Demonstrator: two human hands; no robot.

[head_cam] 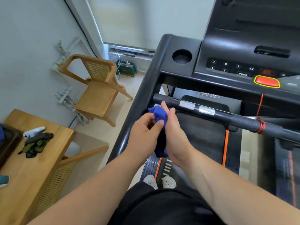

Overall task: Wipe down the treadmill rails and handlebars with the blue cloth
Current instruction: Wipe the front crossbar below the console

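Now we are holding the soft, floppy blue cloth near the left end of the handlebar, our left hand curling its fingers round the bunched top, our right hand pressing flat with straight fingers.

We see the blue cloth only in part: its middle section is hidden between the left hand and the right hand, and its lower end is lost in shadow. The right hand's palm faces away from us, so we cannot determine its grip. The handlebar is cut off by the right edge. The console is cut off at the top and right; markings right of the red button are blurred. The logo plate is unreadable. At the left edge, a teal object and a dark tray are cut off; we cannot identify the teal object.
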